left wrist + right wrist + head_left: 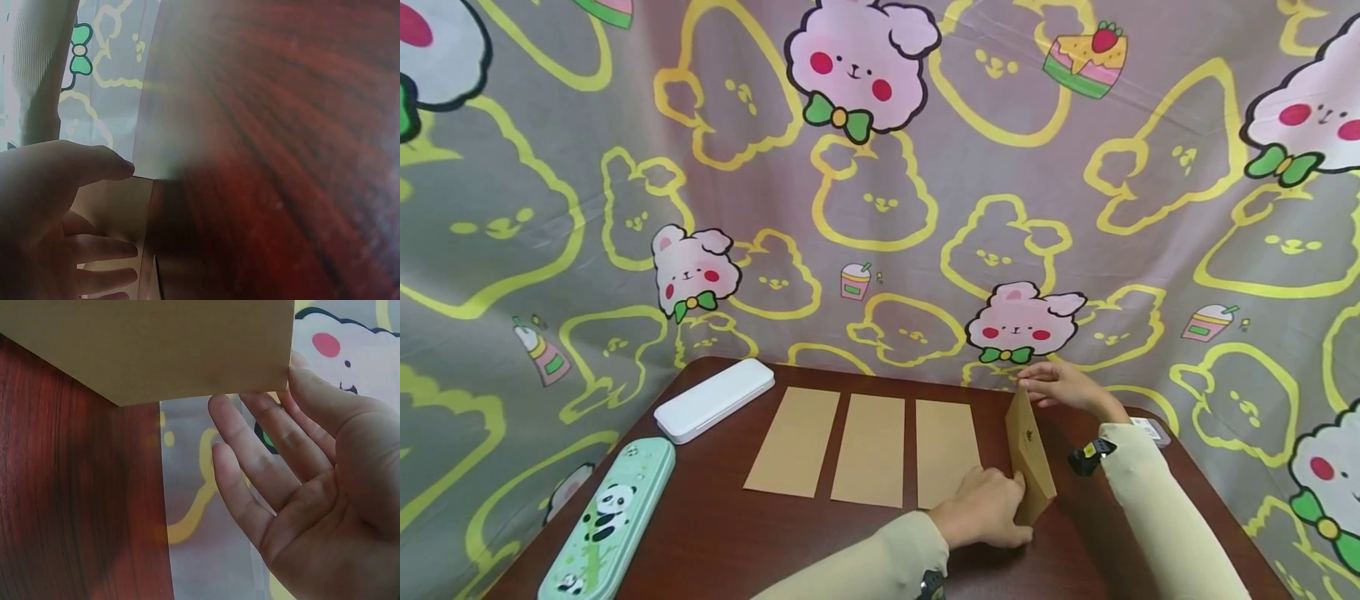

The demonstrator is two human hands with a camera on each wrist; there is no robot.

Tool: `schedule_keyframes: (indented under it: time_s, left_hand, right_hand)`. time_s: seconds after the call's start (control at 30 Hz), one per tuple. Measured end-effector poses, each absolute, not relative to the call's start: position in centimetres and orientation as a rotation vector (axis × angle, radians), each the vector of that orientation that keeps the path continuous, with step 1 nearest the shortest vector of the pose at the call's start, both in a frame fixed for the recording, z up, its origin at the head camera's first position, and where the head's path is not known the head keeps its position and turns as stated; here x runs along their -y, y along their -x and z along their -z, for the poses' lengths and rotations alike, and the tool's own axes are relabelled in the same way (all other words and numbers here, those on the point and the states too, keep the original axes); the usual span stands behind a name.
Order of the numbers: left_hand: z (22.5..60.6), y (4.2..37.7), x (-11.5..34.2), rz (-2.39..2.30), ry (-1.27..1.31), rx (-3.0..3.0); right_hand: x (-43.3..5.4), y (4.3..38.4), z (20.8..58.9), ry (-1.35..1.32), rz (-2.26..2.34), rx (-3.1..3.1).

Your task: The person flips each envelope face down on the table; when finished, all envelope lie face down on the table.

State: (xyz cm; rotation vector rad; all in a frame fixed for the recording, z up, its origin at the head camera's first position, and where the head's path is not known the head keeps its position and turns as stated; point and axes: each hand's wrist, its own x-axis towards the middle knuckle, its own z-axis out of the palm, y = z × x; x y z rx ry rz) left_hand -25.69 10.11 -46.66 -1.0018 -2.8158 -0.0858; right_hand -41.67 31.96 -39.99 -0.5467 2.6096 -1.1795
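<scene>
A flat brown kraft-paper rectangle stands on its long edge on the table, a small dark mark on its left face. My left hand grips its near end, the thumb at one edge and the fingers spread along the side. At the far upper corner, my right hand pinches it between thumb and fingertips. Three similar brown rectangles lie flat in a row: a left one, a middle one, and a right one, whose near corner the left hand partly covers.
A white case lies at the table's back left. Nearer, a mint-green panda pencil case runs along the left edge. Behind the right wrist is a small clear-and-white item. A printed curtain hangs behind the dark red-brown table.
</scene>
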Motion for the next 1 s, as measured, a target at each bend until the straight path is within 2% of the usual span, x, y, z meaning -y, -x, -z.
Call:
schedule_keyframes:
  time_s: [0.47, 0.6, 1.0]
  left_hand:
    - [44.8, 25.4, -9.7, 0.331, 0.804, 2.810]
    - [44.2, 25.2, -9.5, 0.483, 0.858, 2.734]
    - [43.8, 24.7, -9.2, 0.536, 1.033, 2.480]
  right_hand:
    - [-31.6, 41.8, 40.0, 0.522, 1.176, -2.626]
    - [-31.7, 41.8, 40.0, 0.520, 1.184, -2.617]
    - [-31.5, 41.8, 40.0, 0.508, 1.171, -2.626]
